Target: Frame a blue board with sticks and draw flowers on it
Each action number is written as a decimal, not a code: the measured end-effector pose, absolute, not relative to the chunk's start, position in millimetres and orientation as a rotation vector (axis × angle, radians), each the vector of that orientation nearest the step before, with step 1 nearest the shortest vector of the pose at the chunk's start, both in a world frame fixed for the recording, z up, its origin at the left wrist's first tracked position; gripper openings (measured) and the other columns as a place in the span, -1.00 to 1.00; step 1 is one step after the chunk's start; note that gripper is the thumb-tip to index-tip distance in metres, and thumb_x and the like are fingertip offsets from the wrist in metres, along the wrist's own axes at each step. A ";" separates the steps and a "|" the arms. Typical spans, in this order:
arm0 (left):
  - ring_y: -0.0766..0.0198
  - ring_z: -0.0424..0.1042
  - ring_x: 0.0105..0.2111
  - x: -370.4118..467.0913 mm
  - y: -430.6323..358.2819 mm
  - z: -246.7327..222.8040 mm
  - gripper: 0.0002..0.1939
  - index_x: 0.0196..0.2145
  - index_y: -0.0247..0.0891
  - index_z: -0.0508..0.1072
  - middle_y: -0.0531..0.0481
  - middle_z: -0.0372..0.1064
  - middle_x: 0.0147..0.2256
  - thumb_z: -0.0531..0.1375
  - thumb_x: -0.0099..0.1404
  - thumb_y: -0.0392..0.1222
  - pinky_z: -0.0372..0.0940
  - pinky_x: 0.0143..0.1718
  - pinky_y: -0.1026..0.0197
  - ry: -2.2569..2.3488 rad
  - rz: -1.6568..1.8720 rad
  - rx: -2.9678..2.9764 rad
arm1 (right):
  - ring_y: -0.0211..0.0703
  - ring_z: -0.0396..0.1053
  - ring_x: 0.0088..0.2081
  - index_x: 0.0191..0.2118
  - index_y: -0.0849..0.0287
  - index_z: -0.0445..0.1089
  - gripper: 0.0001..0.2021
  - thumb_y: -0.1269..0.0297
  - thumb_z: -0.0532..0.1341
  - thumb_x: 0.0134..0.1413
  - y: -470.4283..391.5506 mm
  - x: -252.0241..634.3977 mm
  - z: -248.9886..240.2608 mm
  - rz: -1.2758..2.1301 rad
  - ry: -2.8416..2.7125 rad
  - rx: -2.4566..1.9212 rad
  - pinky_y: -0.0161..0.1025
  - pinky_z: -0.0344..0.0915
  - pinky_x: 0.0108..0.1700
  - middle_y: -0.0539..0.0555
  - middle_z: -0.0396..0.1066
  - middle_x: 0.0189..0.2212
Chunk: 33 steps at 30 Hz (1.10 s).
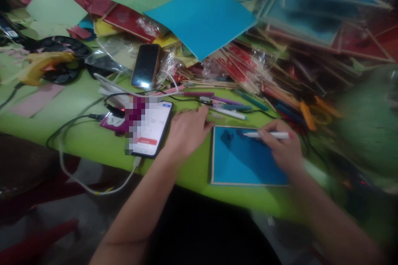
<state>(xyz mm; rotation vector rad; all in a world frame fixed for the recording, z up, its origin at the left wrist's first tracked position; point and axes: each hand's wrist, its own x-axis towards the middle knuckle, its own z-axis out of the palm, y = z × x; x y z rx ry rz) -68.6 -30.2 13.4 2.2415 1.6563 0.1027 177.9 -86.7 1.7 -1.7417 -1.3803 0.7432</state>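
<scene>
A blue square board [245,161] with a pale wooden edge lies on the green table [199,169]. My right hand [281,145] is closed round a white marker [273,135], its tip at the board's upper part beside small dark marks [231,134]. My left hand [189,130] rests on the table just left of the board, fingers loosely spread and holding nothing. Left of that hand lies a phone with a lit screen [152,132], next to a purple power strip [116,122]. A capped white pen [228,112] lies above the board.
Farther back are a dark phone [146,65], a large blue sheet [202,18], bundled sticks [236,64] and stacked framed boards [311,12]. A yellow glue gun [46,66] lies at the left, orange-handled scissors [307,116] at the right. Cables run round the lit phone.
</scene>
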 end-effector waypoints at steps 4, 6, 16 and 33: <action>0.07 0.51 -0.34 -68.8 -29.8 12.9 -0.84 -0.12 -0.23 0.47 -0.11 0.53 -0.30 0.16 0.48 -0.12 0.35 -0.21 0.08 1.658 0.099 2.242 | -0.13 0.34 -0.47 -0.46 0.04 0.39 -0.85 0.17 0.33 0.03 -86.8 178.2 1.2 0.747 -1.374 -1.749 -0.21 0.26 -0.41 -0.02 0.43 -0.55; 0.07 0.51 -0.34 -68.9 -29.9 12.6 -0.83 -0.11 -0.23 0.47 -0.11 0.54 -0.29 0.16 0.49 -0.11 0.35 -0.21 0.08 1.654 0.102 2.241 | -0.13 0.34 -0.46 -0.46 0.05 0.39 -0.85 0.19 0.32 0.04 -86.8 178.7 0.6 0.741 -1.376 -1.747 -0.21 0.26 -0.40 -0.02 0.43 -0.54; 0.06 0.53 -0.31 -68.2 -30.0 13.2 -0.83 -0.12 -0.24 0.48 -0.12 0.54 -0.27 0.17 0.48 -0.11 0.36 -0.17 0.07 1.666 0.084 2.226 | -0.16 0.30 -0.50 -0.49 0.05 0.38 -0.84 0.19 0.32 0.01 -86.6 179.3 0.9 0.754 -1.366 -1.730 -0.23 0.23 -0.43 -0.04 0.38 -0.58; 0.08 0.51 -0.34 -68.4 -29.7 12.3 -0.87 -0.15 -0.22 0.45 -0.09 0.53 -0.29 0.19 0.48 -0.12 0.39 -0.18 0.05 1.665 0.113 2.233 | -0.13 0.36 -0.47 -0.48 0.04 0.39 -0.80 0.14 0.35 0.07 -86.6 181.8 -1.4 0.754 -1.356 -1.678 -0.20 0.31 -0.40 -0.02 0.41 -0.56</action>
